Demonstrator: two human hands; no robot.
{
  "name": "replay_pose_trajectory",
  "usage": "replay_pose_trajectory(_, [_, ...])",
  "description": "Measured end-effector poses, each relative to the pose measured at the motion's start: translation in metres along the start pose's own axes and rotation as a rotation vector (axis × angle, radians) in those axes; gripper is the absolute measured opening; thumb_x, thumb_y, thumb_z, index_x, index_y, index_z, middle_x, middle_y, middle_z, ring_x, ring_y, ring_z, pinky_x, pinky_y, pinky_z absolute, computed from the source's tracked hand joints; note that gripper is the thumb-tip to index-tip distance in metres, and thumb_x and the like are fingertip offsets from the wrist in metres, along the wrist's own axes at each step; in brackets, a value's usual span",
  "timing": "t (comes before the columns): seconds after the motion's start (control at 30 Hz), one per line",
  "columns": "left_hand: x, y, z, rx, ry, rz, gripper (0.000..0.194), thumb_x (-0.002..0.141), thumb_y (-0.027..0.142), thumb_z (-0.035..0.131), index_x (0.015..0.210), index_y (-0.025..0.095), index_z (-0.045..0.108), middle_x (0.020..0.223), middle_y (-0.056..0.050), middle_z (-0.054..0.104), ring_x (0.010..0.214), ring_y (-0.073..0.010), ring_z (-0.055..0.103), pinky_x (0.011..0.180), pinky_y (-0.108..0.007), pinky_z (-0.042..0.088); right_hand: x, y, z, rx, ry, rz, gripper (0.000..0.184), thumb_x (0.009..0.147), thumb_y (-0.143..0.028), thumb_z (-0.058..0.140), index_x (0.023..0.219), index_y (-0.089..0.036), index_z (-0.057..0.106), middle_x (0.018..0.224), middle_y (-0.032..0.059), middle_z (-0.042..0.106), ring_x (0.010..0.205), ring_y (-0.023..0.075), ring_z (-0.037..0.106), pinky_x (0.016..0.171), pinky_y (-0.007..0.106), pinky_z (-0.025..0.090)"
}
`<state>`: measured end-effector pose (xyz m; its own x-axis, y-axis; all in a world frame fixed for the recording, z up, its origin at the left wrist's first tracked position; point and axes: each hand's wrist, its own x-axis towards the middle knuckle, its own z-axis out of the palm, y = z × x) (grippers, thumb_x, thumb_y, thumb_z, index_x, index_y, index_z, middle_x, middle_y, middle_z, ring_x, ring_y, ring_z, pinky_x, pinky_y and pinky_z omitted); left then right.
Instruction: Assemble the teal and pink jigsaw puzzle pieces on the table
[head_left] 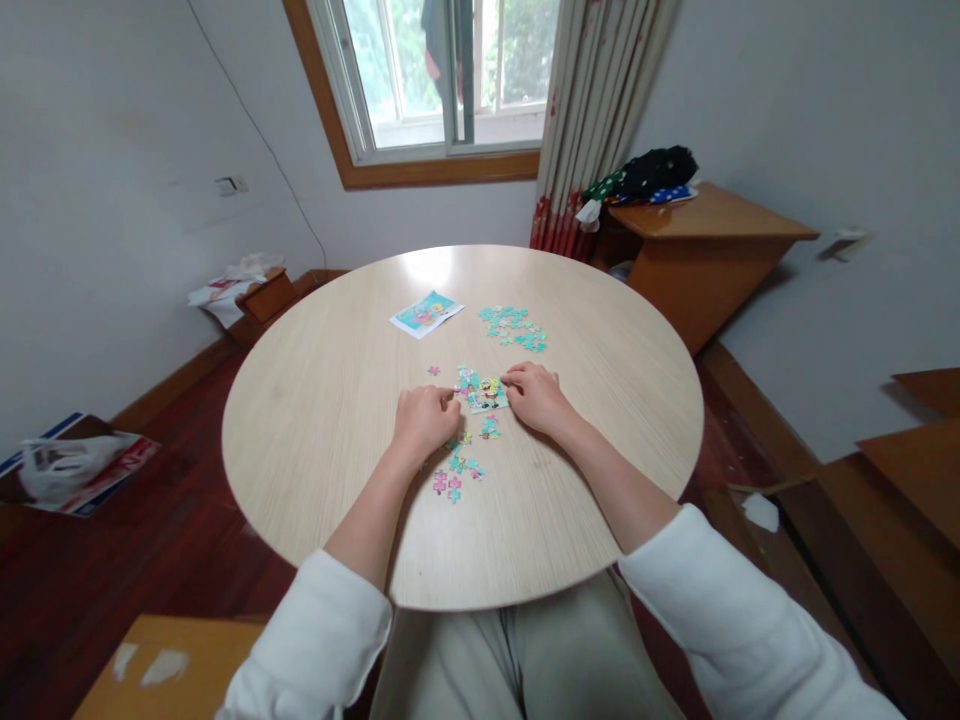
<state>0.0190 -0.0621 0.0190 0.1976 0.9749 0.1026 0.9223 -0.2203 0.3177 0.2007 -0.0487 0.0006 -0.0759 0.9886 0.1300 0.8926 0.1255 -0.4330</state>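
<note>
While the person sits at the round bench [322,400], I can see a brown box [202,660] low down at the near left. On the near part of the bench lie some loose pink and blue puzzle pieces [454,484], flat and spread out. A bit farther, to their right, is a small clump [490,428] of pieces.

Just past that is the puzzle part [489,393] with a yellow cartoon figure on it. It lies flat between the two hands. The left hand [426,420] is curled, with its fingertips by the left side of the puzzle part. The right hand [537,396] is bent too, its fingertips at the right edge. I can't tell if either one is pinching.

One pink piece [434,371] lies alone past the left hand. Farther back, the picture sheet [426,314] is on the left, and a big patch of blue-green pieces [514,328] is on the right. Behind the bench, dark clothes [656,175] sit on a brown desk [720,215] at the far right, by a long curtain [592,100] and a window [450,75].
</note>
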Motion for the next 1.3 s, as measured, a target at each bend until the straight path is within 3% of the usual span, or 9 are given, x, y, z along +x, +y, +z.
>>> replay_pose_trajectory(0.43, [0.0,-0.0005,-0.0004,0.001,-0.001,0.011,0.032,0.081,0.023,0.04,0.077,0.02,0.072,0.079,-0.008,0.072,0.079,-0.0205,0.064,0.072,-0.029,0.038,0.0003,0.0009,0.0016,0.015,0.014,-0.005,0.029,0.086,-0.016,0.046,0.101,-0.02,0.071,0.118,0.0097,0.062,0.11,0.0221,0.052,0.091,0.038,0.034])
replay_pose_trajectory(0.9, [0.001,-0.0034,0.001,-0.015,0.017,-0.025,0.036,0.082,0.019,0.039,0.089,0.019,0.074,0.092,-0.009,0.074,0.089,-0.0205,0.065,0.079,-0.029,0.039,-0.0012,0.0002,-0.0014,0.025,0.071,0.024,0.031,0.085,-0.013,0.046,0.104,-0.018,0.07,0.121,0.012,0.058,0.114,0.0247,0.049,0.094,0.041,0.034])
replay_pose_trajectory(1.3, [0.0021,-0.0038,0.0023,-0.033,-0.001,-0.037,0.037,0.081,0.017,0.041,0.097,0.02,0.074,0.097,-0.009,0.074,0.093,-0.0204,0.066,0.087,-0.029,0.04,0.0004,0.0002,0.0033,0.041,0.023,0.014,0.029,0.086,-0.016,0.047,0.1,-0.021,0.071,0.118,0.0097,0.06,0.112,0.0222,0.05,0.093,0.038,0.034])
